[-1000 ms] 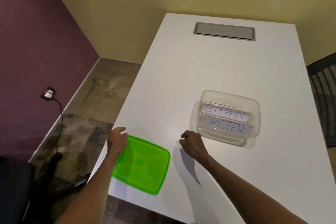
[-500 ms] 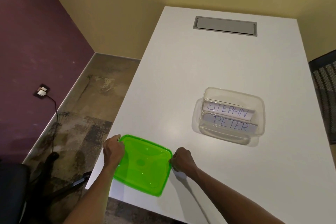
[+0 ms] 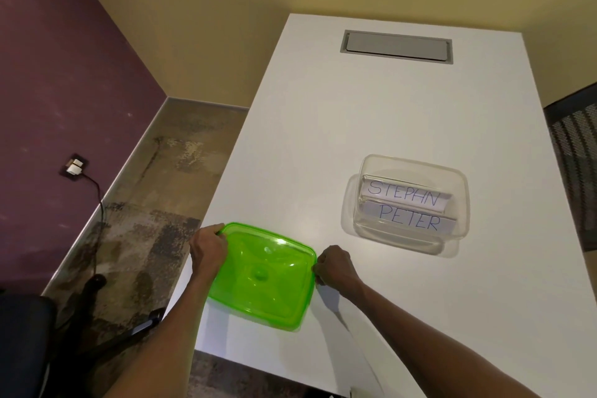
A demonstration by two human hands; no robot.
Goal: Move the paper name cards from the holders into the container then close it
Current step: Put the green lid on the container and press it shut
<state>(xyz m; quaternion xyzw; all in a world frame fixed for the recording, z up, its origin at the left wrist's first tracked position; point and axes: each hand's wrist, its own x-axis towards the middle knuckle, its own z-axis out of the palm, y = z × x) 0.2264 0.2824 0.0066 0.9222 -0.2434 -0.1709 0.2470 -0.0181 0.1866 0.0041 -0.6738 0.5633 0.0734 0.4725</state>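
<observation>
Left hand (image 3: 206, 249) and right hand (image 3: 336, 266) each pinch an opposite edge of the green lid (image 3: 263, 275) — lift it level, then carry it over the clear container (image 3: 410, 203) holding 2 cards.

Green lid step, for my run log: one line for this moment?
phase: closing | green lid: gripped by left hand, right hand | container: open

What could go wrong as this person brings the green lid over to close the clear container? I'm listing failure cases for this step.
1. The STEPHAN card leans up toward the clear container's rim; a lid pressed down might crease it or fail to seat.
2. The green lid sits at the white table's near left corner, so a slip could drop it to the floor.
3. The left hand and right hand grip only the lid's edges, so it may flex or tilt.
</observation>
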